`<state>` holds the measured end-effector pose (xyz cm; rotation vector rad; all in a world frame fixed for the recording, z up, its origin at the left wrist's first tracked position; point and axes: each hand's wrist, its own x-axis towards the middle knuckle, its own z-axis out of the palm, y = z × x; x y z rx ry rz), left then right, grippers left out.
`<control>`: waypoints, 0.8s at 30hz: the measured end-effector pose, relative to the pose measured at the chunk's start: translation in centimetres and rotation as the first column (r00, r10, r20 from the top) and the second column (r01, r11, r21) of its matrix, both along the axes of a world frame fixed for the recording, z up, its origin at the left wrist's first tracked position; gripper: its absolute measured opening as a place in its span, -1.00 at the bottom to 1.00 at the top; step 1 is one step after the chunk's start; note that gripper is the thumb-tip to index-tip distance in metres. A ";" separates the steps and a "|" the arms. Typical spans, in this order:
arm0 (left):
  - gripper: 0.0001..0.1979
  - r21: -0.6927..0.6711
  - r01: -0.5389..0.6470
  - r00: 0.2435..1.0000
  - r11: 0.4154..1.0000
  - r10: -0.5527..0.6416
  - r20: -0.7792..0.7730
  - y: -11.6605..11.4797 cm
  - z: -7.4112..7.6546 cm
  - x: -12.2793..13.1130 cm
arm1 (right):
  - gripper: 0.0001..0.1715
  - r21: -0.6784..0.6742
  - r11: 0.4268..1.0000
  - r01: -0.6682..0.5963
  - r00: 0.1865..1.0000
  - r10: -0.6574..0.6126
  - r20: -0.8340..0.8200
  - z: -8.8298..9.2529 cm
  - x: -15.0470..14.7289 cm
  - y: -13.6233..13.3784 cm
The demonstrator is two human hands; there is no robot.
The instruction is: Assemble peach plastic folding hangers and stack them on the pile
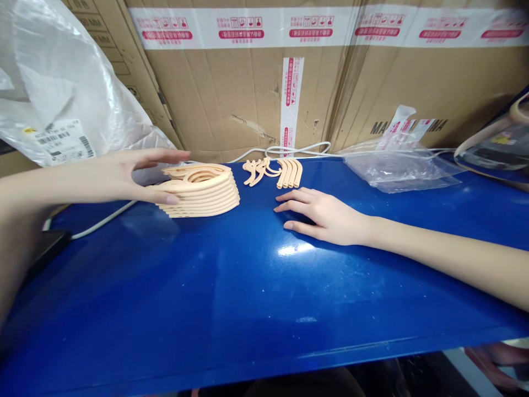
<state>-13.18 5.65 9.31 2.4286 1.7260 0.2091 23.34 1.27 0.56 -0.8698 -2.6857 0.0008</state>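
A stack of peach-coloured curved plastic pieces, several layers high with an oval opening on top, stands on the blue table. My left hand is at its left end, fingers stretched above it and thumb apart in front of the upper layers; whether the thumb touches them I cannot tell. To the right lie small peach hook-shaped pieces and a row of short curved arm pieces. Just in front of that row, my right hand hovers low over or rests on the table, fingers spread and holding nothing.
Cardboard boxes form a wall behind the table. A clear plastic bag lies at the back right, and a white cable runs along the back. Large plastic wrapping and a black object are on the left.
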 end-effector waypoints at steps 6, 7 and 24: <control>0.09 -0.138 -0.127 0.991 0.982 0.131 0.025 0.3 0.7 -1.8 | -0.53 0.004 1.000 -0.010 1.000 0.010 -0.003 -0.1 0.0 0.0; 0.12 -0.164 -0.147 0.988 0.976 0.151 0.013 0.3 0.7 -1.6 | -0.53 0.005 1.000 -0.009 1.000 0.009 -0.003 -0.1 -0.1 0.0; 0.07 -0.156 -0.188 0.982 0.970 0.189 -0.003 0.2 0.4 -0.5 | -0.53 0.006 1.000 -0.002 1.000 0.002 0.000 -0.2 0.0 0.0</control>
